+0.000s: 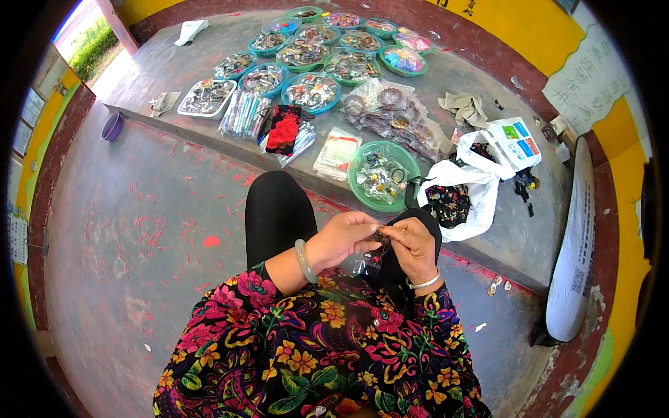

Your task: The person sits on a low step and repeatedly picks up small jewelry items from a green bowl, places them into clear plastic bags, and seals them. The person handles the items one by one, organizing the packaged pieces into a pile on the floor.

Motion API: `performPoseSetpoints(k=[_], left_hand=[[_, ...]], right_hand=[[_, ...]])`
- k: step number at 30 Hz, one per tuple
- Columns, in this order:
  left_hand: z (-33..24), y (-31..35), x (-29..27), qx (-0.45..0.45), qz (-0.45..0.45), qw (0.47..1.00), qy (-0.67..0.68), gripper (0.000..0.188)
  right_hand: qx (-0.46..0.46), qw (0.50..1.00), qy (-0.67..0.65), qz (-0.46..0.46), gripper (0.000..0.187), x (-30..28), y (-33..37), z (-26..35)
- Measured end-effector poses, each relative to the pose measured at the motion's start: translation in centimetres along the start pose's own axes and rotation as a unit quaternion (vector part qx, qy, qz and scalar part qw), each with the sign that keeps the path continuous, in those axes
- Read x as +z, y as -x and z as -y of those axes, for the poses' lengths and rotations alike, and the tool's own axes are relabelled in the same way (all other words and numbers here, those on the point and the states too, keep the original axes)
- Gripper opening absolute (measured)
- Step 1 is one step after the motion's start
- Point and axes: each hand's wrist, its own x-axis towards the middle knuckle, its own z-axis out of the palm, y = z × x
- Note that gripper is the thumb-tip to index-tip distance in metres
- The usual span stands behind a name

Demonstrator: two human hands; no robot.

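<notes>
My left hand, with a pale bangle at the wrist, and my right hand, with a silver bangle, meet in front of my lap. Their fingertips are pinched together at the top of a small see-through plastic bag. Something dark with small reddish bits shows in the bag; its kind is too small to tell. Just beyond my hands stands a green basket of small bagged trinkets. To its right a white sack lies open, full of dark beaded or corded pieces.
On the raised concrete ledge stand several round baskets and a white tray of bagged goods. Bundled packets, a red-and-black cloth and a heap of plastic bags lie nearer. A purple bowl sits left on the floor.
</notes>
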Motion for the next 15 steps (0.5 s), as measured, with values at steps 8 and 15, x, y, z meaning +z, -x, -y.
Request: performPoseSetpoints(k=[8,15], left_hand=[[0.1,-0.2,0.0,0.063,-0.057,0.996,-0.036,0.014],[0.8,-0.4,0.4,0.124,-0.049,0.985,-0.108,0.014]], right_hand=[[0.086,0.989,-0.112,-0.047,0.025,0.0,-0.2,0.2],[0.229,0.942,-0.241,-0.041,0.016,0.6,-0.2,-0.4]])
